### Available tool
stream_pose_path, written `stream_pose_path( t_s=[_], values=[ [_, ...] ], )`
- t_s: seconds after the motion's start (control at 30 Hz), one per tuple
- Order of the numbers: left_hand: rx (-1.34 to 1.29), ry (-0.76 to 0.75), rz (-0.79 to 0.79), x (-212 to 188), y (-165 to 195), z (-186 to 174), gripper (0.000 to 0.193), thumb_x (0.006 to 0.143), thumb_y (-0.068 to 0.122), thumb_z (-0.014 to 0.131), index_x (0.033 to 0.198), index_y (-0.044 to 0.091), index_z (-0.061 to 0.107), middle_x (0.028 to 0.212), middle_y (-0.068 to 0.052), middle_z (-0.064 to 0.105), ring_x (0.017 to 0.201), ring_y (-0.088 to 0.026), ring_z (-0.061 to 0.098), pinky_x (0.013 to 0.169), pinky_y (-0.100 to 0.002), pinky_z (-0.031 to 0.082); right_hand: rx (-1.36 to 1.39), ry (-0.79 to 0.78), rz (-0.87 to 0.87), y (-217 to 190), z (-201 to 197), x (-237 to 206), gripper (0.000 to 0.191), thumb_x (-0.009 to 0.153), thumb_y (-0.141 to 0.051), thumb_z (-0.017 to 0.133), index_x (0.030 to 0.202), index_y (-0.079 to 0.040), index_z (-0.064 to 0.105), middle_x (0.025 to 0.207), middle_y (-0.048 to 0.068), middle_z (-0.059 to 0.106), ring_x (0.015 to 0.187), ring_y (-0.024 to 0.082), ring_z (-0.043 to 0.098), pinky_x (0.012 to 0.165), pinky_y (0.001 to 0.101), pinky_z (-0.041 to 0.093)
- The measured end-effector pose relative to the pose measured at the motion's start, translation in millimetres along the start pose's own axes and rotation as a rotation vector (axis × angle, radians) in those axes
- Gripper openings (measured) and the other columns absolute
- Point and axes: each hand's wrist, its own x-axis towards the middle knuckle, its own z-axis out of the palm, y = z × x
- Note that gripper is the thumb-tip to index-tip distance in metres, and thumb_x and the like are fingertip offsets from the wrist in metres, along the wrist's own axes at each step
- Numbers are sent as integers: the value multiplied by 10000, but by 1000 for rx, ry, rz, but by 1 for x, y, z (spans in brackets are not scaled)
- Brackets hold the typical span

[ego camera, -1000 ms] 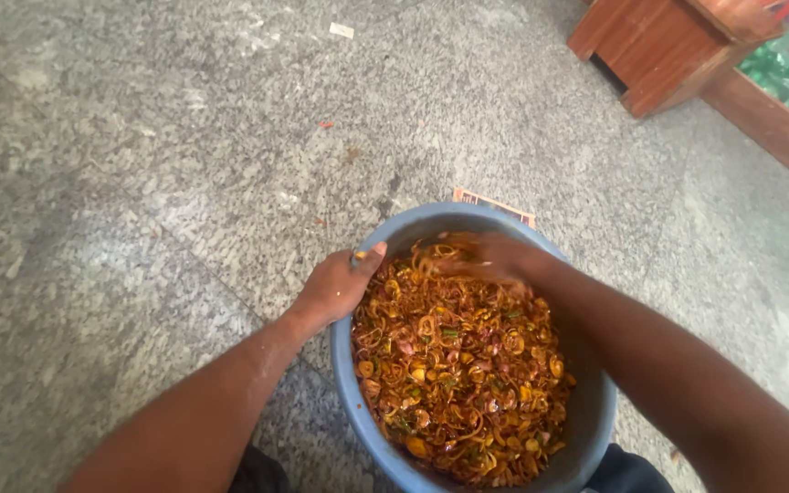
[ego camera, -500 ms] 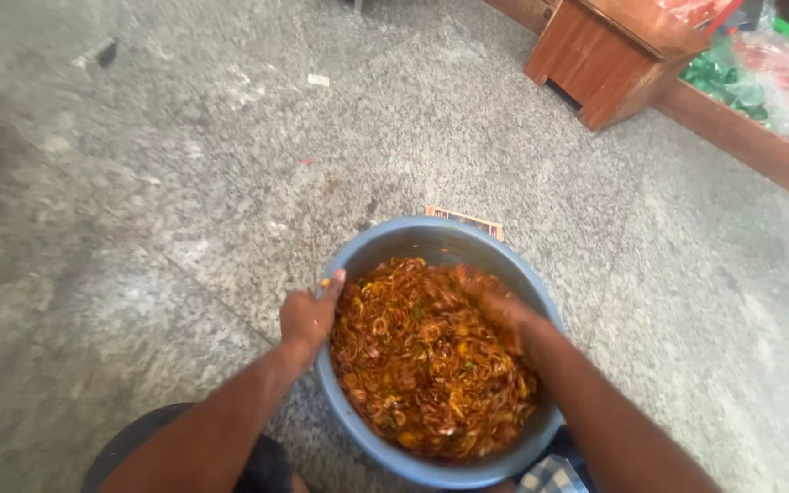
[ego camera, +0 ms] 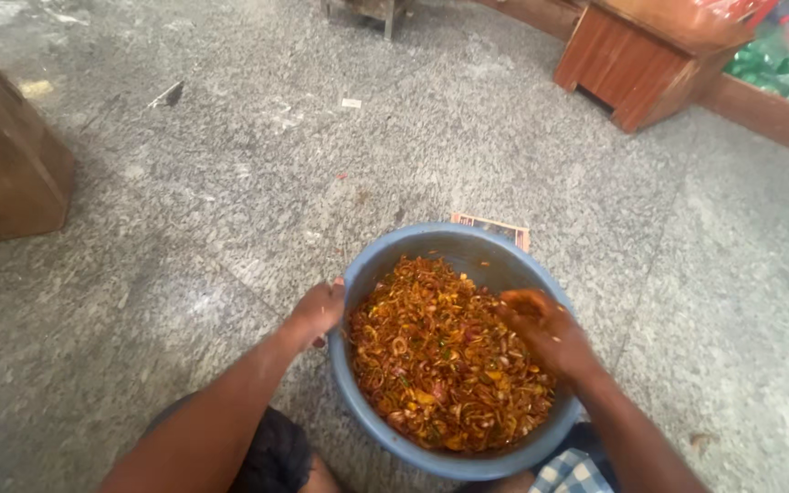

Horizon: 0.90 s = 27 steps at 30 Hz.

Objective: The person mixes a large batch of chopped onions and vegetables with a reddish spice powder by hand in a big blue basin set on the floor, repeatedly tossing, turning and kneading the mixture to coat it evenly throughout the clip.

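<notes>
Gripping the round blue plastic basin (ego camera: 372,274) at its rim, the left hand (ego camera: 317,312) steadies a likely heavy load while the right hand (ego camera: 541,327), fingers curled, grasps the loose, oily orange sliced-onion mix (ego camera: 436,365).

Round blue tub (ego camera: 369,274) on the grey floor holds orange-red sliced-onion mix (ego camera: 440,365).
</notes>
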Motion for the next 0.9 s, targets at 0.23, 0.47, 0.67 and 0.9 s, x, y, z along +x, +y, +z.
stream_pose_path(
  t_s=[0.23, 0.47, 0.67, 0.9],
  values=[
    [-97, -381, 40, 23, -14, -44, 356, 994, 191, 601, 1272, -30, 599, 1134, -208, 681, 960, -332, 730, 835, -470, 656, 158, -77, 228, 1, -19, -39, 602, 863, -472, 708, 1382, -182, 609, 1445, 92, 651, 1296, 269, 625, 1024, 506, 551],
    [68, -254, 41, -6, -3, -44, 332, 854, 207, 794, 1087, -21, 729, 1008, -192, 777, 865, -283, 773, 751, -365, 677, -4, -63, 171, -52, 3, -46, 578, 879, -474, 686, 1382, -210, 585, 1415, 80, 652, 1265, 271, 654, 1045, 458, 553],
    [320, -26, 88, -7, 24, -13, 751, 928, 624, 611, 1288, -30, 526, 1121, -239, 708, 930, -342, 747, 723, -445, 637, -198, 209, -141, -85, 2, -39, 422, 945, -406, 633, 1285, -158, 671, 1239, 106, 735, 1062, 254, 734, 931, 430, 626],
    [304, 225, 544, 40, 46, 0, 755, 1007, 635, 470, 1234, -75, 591, 1137, -311, 657, 1078, -479, 639, 938, -550, 501, -562, 55, -746, 2, 54, 7, 310, 967, -292, 673, 1254, -173, 688, 1240, 120, 737, 1194, 313, 656, 1020, 432, 534]
  ],
)
